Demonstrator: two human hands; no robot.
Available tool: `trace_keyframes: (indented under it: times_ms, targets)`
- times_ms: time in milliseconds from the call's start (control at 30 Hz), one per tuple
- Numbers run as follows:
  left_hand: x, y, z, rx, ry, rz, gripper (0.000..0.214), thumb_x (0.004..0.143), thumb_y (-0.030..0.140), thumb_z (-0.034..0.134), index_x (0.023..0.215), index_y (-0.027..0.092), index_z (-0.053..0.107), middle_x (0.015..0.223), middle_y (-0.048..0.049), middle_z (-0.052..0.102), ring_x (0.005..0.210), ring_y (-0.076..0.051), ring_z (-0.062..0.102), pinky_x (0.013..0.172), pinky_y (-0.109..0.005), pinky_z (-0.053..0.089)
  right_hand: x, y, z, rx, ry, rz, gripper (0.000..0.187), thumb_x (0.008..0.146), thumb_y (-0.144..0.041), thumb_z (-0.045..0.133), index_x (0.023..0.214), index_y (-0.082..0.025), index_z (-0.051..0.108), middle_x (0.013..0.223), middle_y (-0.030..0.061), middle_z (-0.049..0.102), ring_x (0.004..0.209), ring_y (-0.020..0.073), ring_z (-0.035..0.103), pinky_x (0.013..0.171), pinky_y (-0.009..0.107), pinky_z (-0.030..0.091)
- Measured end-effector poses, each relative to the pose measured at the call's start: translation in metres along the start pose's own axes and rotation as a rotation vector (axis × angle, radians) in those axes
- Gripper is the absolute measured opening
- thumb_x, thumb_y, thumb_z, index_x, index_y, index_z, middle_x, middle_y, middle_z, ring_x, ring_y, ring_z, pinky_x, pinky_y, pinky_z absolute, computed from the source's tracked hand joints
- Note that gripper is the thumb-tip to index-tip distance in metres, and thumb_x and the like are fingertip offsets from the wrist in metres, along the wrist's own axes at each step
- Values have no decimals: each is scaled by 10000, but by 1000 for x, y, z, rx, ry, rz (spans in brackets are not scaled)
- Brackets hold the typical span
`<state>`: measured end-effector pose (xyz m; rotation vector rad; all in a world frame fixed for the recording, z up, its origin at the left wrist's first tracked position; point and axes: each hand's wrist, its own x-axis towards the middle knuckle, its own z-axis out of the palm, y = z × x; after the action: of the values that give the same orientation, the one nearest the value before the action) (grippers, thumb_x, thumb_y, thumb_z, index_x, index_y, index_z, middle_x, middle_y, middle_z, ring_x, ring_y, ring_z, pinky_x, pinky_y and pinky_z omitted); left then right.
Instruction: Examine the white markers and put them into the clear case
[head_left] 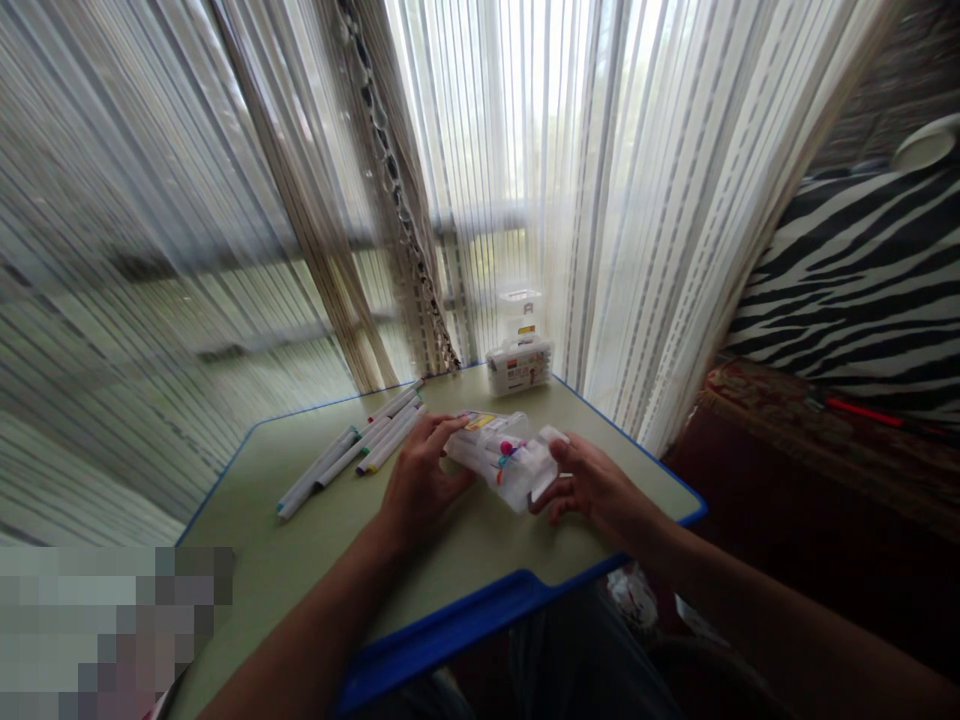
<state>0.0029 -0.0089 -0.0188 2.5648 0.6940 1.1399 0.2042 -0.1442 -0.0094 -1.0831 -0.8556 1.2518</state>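
Note:
A clear plastic marker case [517, 484] lies tilted between my hands over the middle of the table. Inside it are a few white markers [486, 452], with pink, blue and orange ends showing. My left hand [429, 470] is closed around the case's left end, by a yellow label. At the other end, my right hand [581, 478] grips a whitish flap or edge of the case between thumb and fingers. Left of my left hand, several white markers [349, 450] with coloured ends lie loose on the table.
The pale green table [247, 490] has a raised blue edge [450, 625] along the front. A second white case [519, 366] stands at its far corner, with its lid up. String curtains [637, 200] hang behind. Zebra-striped fabric [855, 270] is at the right.

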Motion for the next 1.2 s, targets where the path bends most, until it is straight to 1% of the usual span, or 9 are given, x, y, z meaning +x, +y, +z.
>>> trace_keyframes:
  times_ms: [133, 300, 467, 667, 800, 867, 967, 1033, 1200]
  targets:
    - [-2, 3, 4, 13, -9, 6, 558, 714, 140, 781, 1244, 218, 624, 1253, -115, 605, 1123, -270, 614, 863, -392, 567, 6, -4, 7, 20, -14, -9, 656, 699, -679, 778, 1058, -166, 580, 824, 68, 733, 602, 171, 701, 437, 226, 568]
    - [-3, 7, 2, 67, -1, 26, 530, 720, 171, 783, 1221, 219, 616, 1251, -113, 615, 1146, -287, 611, 953, -439, 536, 14, -13, 12, -15, -81, 14, 547, 774, -621, 734, 1053, -160, 640, 802, 63, 728, 567, 163, 687, 391, 216, 549]
    - [-1, 13, -2, 184, -9, 70, 507, 697, 235, 814, 1162, 226, 611, 1231, -113, 621, 1119, -316, 594, 948, -477, 517, 23, -24, 5, -84, -114, 67, 461, 829, -559, 673, 1048, -154, 669, 779, 68, 729, 547, 166, 677, 373, 224, 539]
    - [1, 21, -2, 98, -15, 74, 496, 736, 431, 819, 1106, 213, 568, 1219, -132, 624, 1111, -314, 595, 951, -467, 499, 44, -44, -6, -129, -134, 150, 425, 791, -516, 679, 998, -145, 681, 751, 73, 729, 514, 167, 658, 385, 239, 539]
    - [5, 23, -11, -42, -111, -33, 707, 715, 526, 814, 1262, 186, 525, 1259, -147, 611, 1139, -312, 600, 963, -447, 493, 59, -55, -12, -89, -201, 191, 402, 750, -433, 725, 1019, -137, 676, 777, 79, 735, 605, 177, 670, 458, 251, 569]
    - [7, 23, -18, -133, -195, -108, 696, 756, 522, 778, 1304, 179, 518, 1251, -133, 631, 1115, -293, 620, 950, -420, 496, 67, -57, -17, -113, -263, 205, 406, 741, -424, 725, 1017, -131, 675, 803, 94, 745, 645, 192, 683, 472, 259, 567]
    - [8, 23, -26, -255, -359, -179, 535, 809, 508, 727, 1213, 183, 595, 1083, -69, 691, 946, -239, 659, 829, -349, 511, 80, -61, -23, -170, -362, 235, 406, 744, -461, 709, 978, -129, 685, 819, 102, 756, 662, 202, 696, 480, 263, 552]
    - [9, 23, -28, -318, -431, -226, 490, 792, 522, 739, 1128, 179, 637, 973, -39, 692, 843, -213, 648, 732, -311, 500, 89, -65, -24, -211, -434, 254, 412, 733, -488, 715, 944, -135, 693, 816, 94, 760, 669, 202, 703, 492, 260, 546]
    - [8, 15, -24, -544, -459, -328, 601, 677, 494, 849, 1138, 172, 639, 1042, -60, 699, 926, -243, 655, 775, -330, 520, 110, -77, -7, -294, -544, 232, 368, 696, -463, 773, 839, -132, 698, 768, 72, 748, 620, 169, 687, 524, 244, 553]
